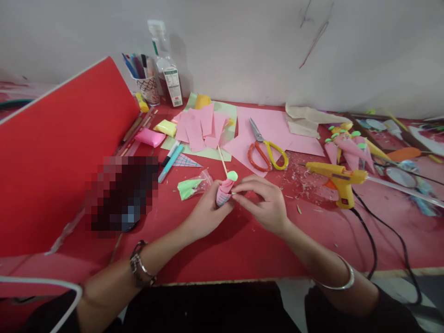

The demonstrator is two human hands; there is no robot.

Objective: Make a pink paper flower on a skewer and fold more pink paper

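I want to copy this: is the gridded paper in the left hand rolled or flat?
Rolled: the gridded paper curves beneath pink folds in the left hand.

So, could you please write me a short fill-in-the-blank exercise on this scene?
1. The hand wrapped around the pink cone is the person's ____ one.
2. The scissors have one orange-red handle and one ____ handle.
3. The pens beside the bottle stand in a ____.

Missing words: left; yellow; cup.

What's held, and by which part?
The left hand holds the small pink cone by its sides; whether the right hand grips anything is unclear.
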